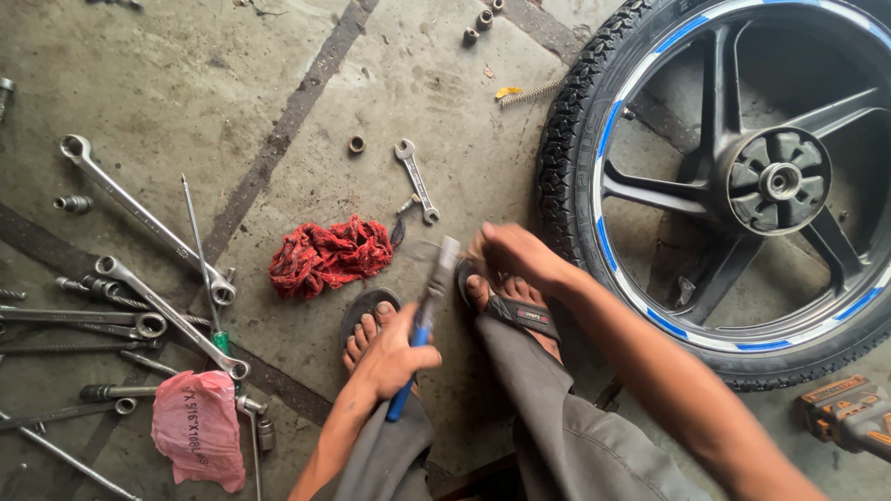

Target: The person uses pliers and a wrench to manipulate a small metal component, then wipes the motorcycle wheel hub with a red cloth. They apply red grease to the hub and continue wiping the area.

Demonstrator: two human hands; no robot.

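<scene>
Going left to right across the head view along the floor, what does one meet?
Long spanners → pink bag → red rag → left hand gripping a blue-handled hammer → right hand → black wheel with blue rim stripes → power tool at the right edge.

You are squatting on the stained concrete floor (pixel 167 83) of a motorcycle repair workshop. Long spanners (pixel 139 215) and sockets (pixel 477 22) lie scattered across it, with a small open-ended wrench (pixel 417 180) near a grimy red rag (pixel 329 255). A black motorcycle wheel (pixel 742 176) with blue rim stripes lies flat to your right, and a cordless power tool (pixel 849 413) sits beside it.
</scene>
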